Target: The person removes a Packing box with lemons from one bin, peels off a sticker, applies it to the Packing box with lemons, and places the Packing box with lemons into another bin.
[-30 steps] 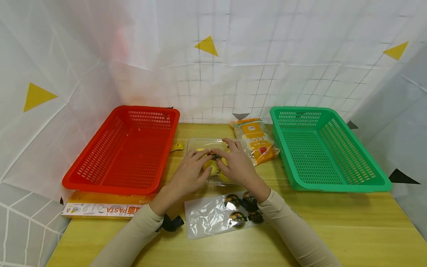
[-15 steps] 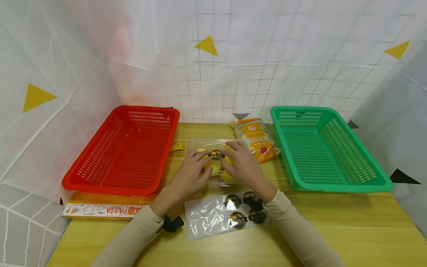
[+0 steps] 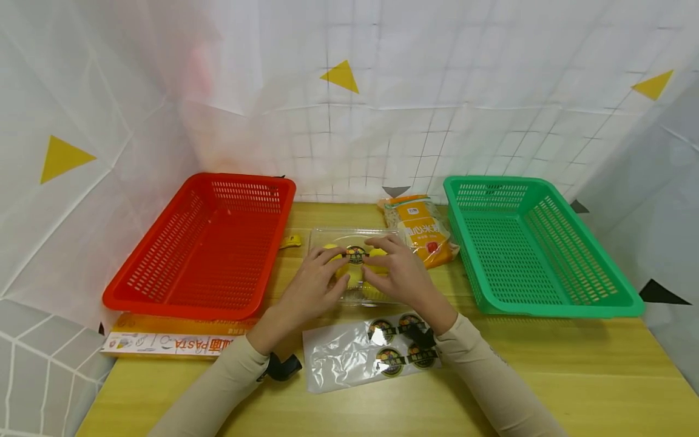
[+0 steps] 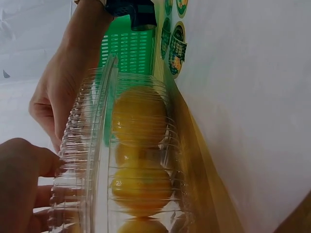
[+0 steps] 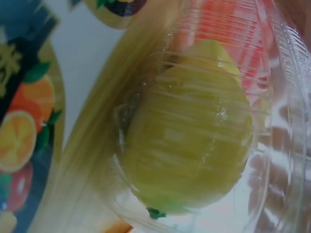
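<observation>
- Right now we have both hands on the clear clamshell box (image 3: 349, 270) of lemons (image 4: 139, 114), which lies on the wooden surface (image 3: 546, 376) between the two baskets.
- Our left hand (image 3: 311, 282) lies on the box's left half, fingers stretched loosely over the lid and fingertips beside the round sticker (image 3: 355, 255) at the lid's middle; it presses rather than grips.
- Our right hand (image 3: 401, 276) lies on the box's right half in the same way, fingers extended across the lid toward that sticker; in the left wrist view its fingers curve along the ribbed lid edge.
- Whether either thumb hooks under the box's rim, we cannot tell.
- Just left of the box stands the red basket (image 3: 202, 243), with a small yellow tag (image 3: 290, 241) lying between them.
- Behind the box and to its right lies an orange food packet (image 3: 423, 230), its far side close against the green basket (image 3: 535, 249).
- Directly in front of the box, under our wrists, lies a clear sheet of stickers (image 3: 366, 352); our right sleeve covers its right edge.
- Left of that sheet, in front of the red basket, lies a pasta box (image 3: 175, 340), partly under the basket's front rim.
- Our two hands cover most of the lid, so only a few lemons show from above.
</observation>
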A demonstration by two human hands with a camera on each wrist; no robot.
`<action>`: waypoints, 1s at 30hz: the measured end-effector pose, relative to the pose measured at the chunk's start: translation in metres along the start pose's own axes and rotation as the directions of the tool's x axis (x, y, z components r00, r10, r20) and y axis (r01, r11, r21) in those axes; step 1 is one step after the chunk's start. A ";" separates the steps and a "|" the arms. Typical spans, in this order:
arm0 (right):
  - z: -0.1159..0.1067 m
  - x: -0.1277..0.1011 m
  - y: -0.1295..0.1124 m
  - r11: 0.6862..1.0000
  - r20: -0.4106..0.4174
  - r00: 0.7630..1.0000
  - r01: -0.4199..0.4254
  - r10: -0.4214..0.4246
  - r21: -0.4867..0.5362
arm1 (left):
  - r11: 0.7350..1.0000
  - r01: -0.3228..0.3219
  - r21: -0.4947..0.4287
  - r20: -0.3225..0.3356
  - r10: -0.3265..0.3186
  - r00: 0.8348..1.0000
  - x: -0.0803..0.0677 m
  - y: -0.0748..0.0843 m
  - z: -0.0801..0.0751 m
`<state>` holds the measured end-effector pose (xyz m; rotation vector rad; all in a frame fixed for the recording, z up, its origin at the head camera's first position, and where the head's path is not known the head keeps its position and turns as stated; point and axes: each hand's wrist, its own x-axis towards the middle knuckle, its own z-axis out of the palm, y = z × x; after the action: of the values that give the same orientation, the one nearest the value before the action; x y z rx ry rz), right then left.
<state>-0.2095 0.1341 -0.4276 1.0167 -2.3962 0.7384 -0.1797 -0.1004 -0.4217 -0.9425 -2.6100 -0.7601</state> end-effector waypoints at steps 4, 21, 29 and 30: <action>-0.001 0.001 0.001 0.999 0.022 0.999 0.042 -0.043 0.018 | 1.000 -0.002 -0.013 -0.002 0.002 1.000 0.000 0.000 0.000; -0.002 0.003 0.000 0.996 0.098 0.993 0.063 -0.068 0.058 | 0.998 -0.026 -0.056 -0.016 0.025 1.000 0.000 -0.002 -0.001; 0.001 0.000 -0.002 0.997 -0.005 0.998 -0.067 0.068 0.042 | 0.998 -0.044 -0.048 -0.037 0.042 0.998 0.000 -0.003 0.000; 0.001 0.000 -0.002 0.996 -0.011 0.997 -0.079 0.079 0.029 | 0.998 -0.044 -0.049 -0.039 0.042 0.998 0.000 -0.003 0.000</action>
<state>-0.2078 0.1323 -0.4279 0.9300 -2.4343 0.8058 -0.1817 -0.1018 -0.4230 -0.9846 -2.5405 -0.8279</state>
